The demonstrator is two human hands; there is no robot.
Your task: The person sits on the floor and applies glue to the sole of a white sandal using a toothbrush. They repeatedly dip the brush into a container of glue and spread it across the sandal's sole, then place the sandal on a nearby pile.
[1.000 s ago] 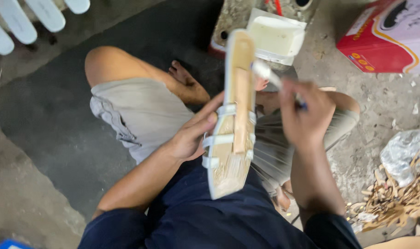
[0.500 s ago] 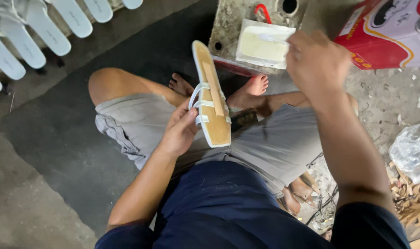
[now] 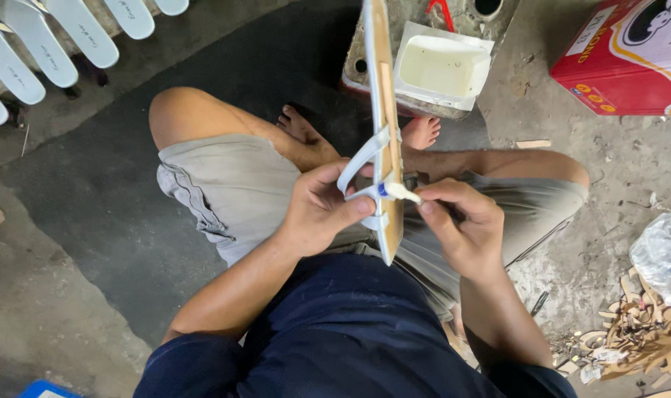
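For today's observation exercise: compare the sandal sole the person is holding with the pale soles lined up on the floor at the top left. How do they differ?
The held sole is tan, while the floor soles look pale grey-white. The held sole carries white straps; the floor soles show none. The held sole stands on edge in the left hand, with the right hand working a small brush at it; the floor soles lie flat in a row, untouched. Both share the long sandal outline.

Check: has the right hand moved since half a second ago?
Yes. The right hand came back from the white tub and now sits at the sandal sole, over the lap.
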